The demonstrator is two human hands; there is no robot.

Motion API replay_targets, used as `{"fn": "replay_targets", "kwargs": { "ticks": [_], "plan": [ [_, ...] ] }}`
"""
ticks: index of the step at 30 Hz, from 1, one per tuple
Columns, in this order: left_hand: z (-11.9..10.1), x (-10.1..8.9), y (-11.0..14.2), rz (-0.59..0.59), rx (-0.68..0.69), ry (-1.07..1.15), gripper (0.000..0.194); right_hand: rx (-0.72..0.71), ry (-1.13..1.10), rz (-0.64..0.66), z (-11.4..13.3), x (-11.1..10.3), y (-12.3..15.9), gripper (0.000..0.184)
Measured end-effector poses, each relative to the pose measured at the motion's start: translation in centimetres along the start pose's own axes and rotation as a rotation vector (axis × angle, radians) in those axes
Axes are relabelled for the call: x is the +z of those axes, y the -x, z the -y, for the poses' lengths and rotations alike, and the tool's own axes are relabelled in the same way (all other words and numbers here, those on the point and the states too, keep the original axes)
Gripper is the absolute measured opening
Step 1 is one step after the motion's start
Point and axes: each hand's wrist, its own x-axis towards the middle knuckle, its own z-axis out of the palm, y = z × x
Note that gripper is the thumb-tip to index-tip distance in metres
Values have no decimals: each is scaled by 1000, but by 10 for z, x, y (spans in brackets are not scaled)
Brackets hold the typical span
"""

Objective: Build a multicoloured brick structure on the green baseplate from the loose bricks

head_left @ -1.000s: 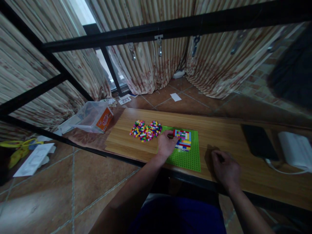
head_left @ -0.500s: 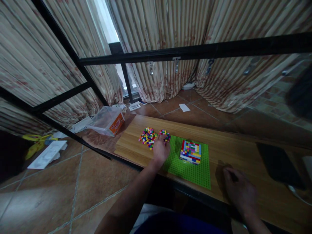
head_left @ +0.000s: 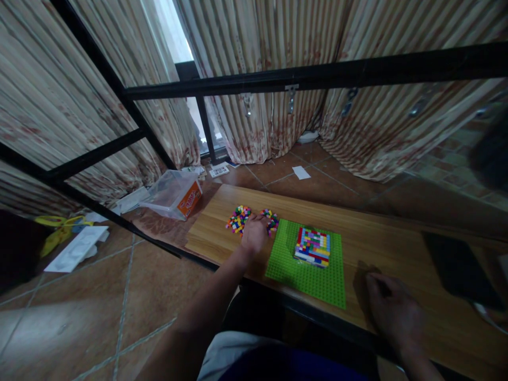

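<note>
My left hand lies over a heap of small coloured bricks on the wooden table, its fingers curled down into the heap; what they hold is hidden. To the right of it a green baseplate carries a square block of many-coloured bricks. My right hand rests on the table right of the baseplate, fingers loosely curled, nothing visible in it.
A clear plastic box with an orange label sits on the floor left of the table. A black flat object lies at the table's right end. Black metal bars cross in front of striped curtains. White and yellow items lie on the tiled floor.
My left hand has left the brick block on the baseplate and moved left onto the loose heap. The view has shifted; my right hand has stayed on the table.
</note>
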Motion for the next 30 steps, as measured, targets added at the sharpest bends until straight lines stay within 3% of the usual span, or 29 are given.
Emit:
{"fn": "replay_targets", "kwargs": {
  "ticks": [13,18,24,27,30],
  "plan": [
    [5,1,4,-83,-56,6,36,-2,-21,-11,5,-2,0,47],
    [3,-4,4,-131,-148,122,36,-49,-33,-35,4,-2,1,49],
    [-23,-12,20,-314,-282,555,28,-57,-56,-59,7,-1,0,53],
    [-44,-5,33,-261,-314,733,21,-54,-58,-67,9,-1,-1,51],
    [-62,5,43,-161,-424,1048,16,-56,-58,-78,10,-1,-1,50]
  ]
}}
